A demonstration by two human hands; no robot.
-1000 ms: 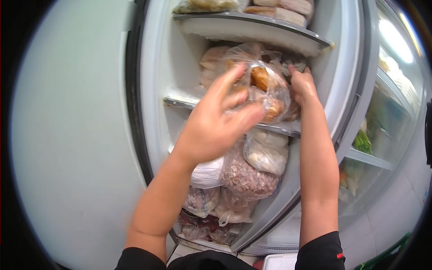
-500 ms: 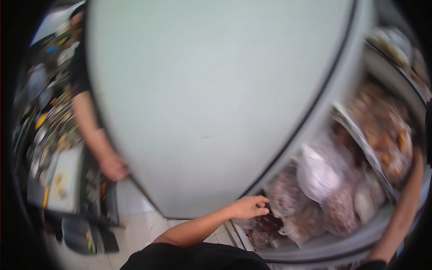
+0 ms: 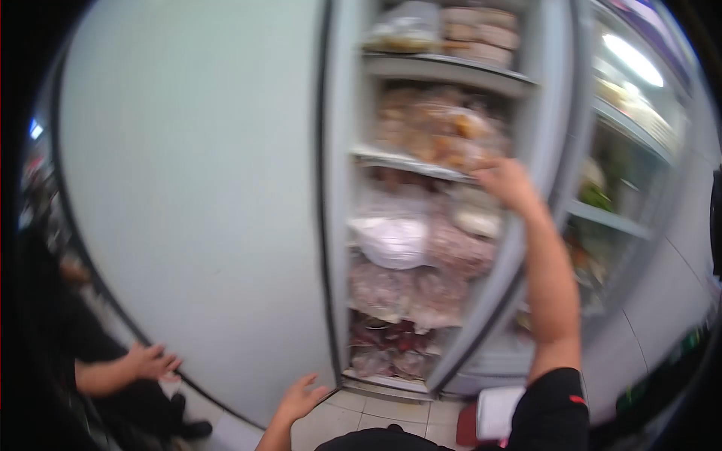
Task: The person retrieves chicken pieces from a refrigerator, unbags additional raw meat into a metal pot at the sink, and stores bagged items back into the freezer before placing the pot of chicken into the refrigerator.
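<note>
An upright freezer stands before me, its large pale door (image 3: pixel 195 195) swung out to the left. My right hand (image 3: pixel 502 180) reaches to the middle shelf, at the right end of the shelf edge (image 3: pixel 406 164). Its blurred fingers are curled against the lower corner of a clear bag of brownish-orange food (image 3: pixel 444 128); what they grip is hidden. My left hand (image 3: pixel 301 397) is low beside the door's bottom corner, fingers apart, holding nothing. Below the shelf are a white plastic bag (image 3: pixel 392 237) and bags of pinkish frozen meat (image 3: pixel 380 289).
Another person's hand (image 3: pixel 149 362) is by the door's outer edge at left. A glass-fronted fridge (image 3: pixel 613 188) adjoins on the right. A red and white box (image 3: pixel 496 417) sits on the tiled floor. More bags (image 3: pixel 406 26) fill the upper shelf.
My view has swung right toward the freezer shelves. My right hand, hidden earlier at the right side, now shows at the shelf edge. My left hand has drawn away from the bags.
</note>
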